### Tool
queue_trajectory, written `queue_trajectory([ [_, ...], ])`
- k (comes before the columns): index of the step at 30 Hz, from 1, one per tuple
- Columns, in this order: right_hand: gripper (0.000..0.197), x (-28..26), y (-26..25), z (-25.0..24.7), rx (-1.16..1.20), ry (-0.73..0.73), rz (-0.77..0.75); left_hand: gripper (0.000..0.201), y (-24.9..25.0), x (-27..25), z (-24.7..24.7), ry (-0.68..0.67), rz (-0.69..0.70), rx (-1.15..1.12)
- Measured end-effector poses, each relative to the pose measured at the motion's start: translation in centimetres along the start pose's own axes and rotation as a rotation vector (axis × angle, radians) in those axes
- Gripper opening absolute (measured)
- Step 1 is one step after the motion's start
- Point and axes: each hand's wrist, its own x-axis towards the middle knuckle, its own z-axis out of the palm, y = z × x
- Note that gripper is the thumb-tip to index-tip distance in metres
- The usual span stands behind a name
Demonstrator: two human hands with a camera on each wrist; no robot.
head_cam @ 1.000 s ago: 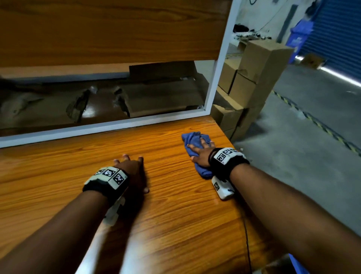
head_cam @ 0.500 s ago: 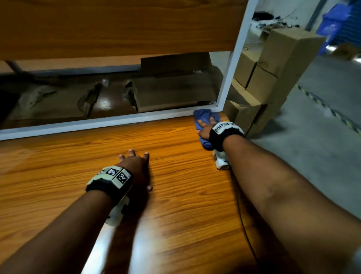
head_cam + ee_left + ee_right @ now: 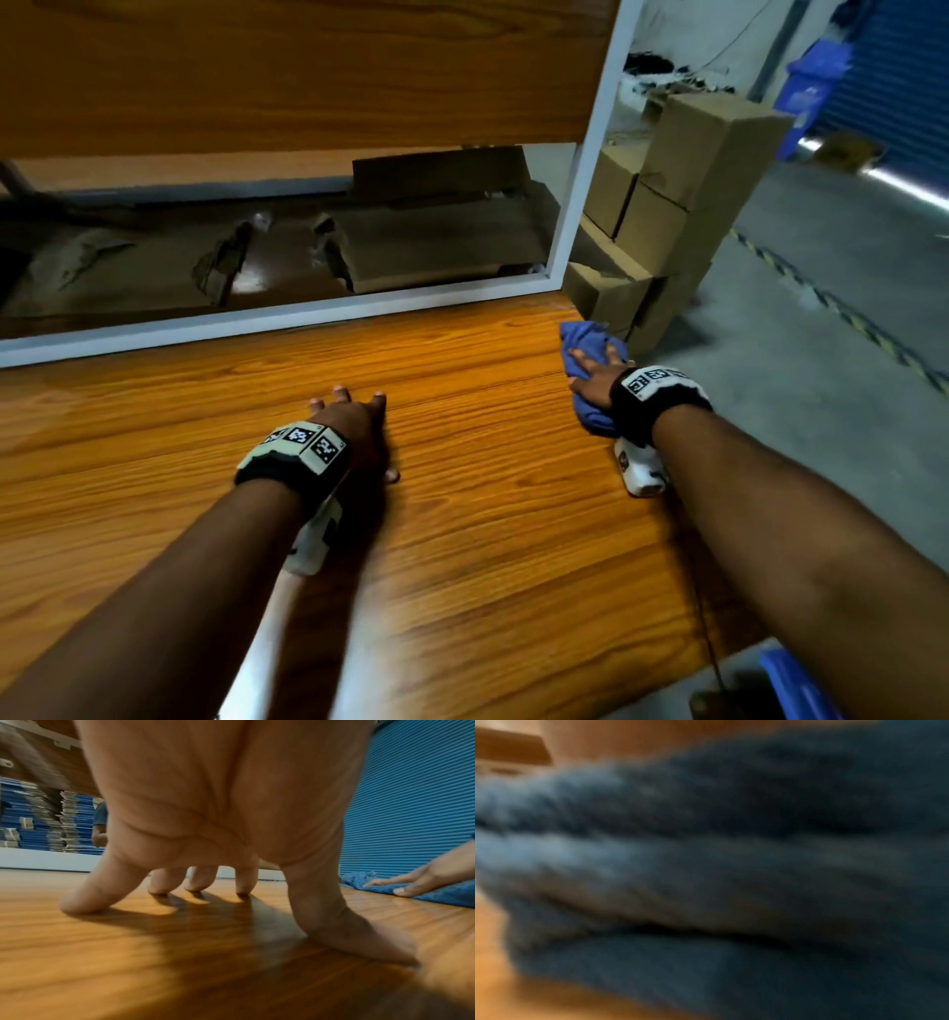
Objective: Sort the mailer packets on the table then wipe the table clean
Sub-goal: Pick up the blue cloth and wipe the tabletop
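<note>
Flat right hand (image 3: pixel 595 377) on seemingly fleecy blue cloth (image 3: pixel 590 342); left hand (image 3: pixel 359 426) splayed on woodgrain table (image 3: pixel 488 514).

I see the blue cloth (image 3: pixel 590 354) lying bunched in soft folds at the far right corner of the glossy wood-grain tabletop (image 3: pixel 462 565), flattened under my right hand (image 3: pixel 595 377), its weave seemingly terry, though blurred close up.

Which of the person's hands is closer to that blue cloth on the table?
The right hand: it lies flat on the blue cloth, pressing it down. The left hand rests on bare table, well apart from it.
</note>
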Motion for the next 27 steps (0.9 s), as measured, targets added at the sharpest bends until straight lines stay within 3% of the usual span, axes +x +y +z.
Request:
queue_trajectory([
  [3,0.069,-2.3,-2.4,0.3,-0.039,0.000,-0.052,0.115,0.4,-0.3,-0.3,-0.011,-0.006,0.020],
  [8,0.061,-7.9,-11.4,3.4,-0.078,-0.019,-0.357,0.115,0.2,-0.2,-0.4,-0.009,0.003,0.014],
  [11,0.060,-8.5,-10.6,3.8,-0.076,-0.003,-0.340,0.110,-0.3,-0.7,-0.2,0.027,0.035,0.001],
  [15,0.062,-7.2,-4.8,3.3,0.066,0.003,-0.067,0.096,-0.9,-2.5,0.9,0.074,0.066,0.003],
  [17,0.061,-7.2,-4.4,3.3,0.098,0.025,-0.006,0.099,-1.3,-3.5,2.2,0.062,0.078,0.040],
  [19,0.062,-7.9,-6.8,3.8,0.075,0.016,-0.065,0.108,-2.0,-4.2,3.5,0.027,0.063,0.053],
  [23,0.061,-11.1,-13.6,6.5,-0.056,0.018,-0.355,0.115,-3.1,-4.2,4.2,0.038,0.072,0.060],
  [25,0.061,-11.3,-14.1,6.3,-0.116,0.023,-0.384,0.115,-3.2,-4.4,4.3,0.054,0.096,0.089],
  [27,0.061,-10.0,-12.3,5.2,-0.107,0.029,-0.317,0.111,-3.2,-4.8,4.4,0.065,0.101,0.113],
])
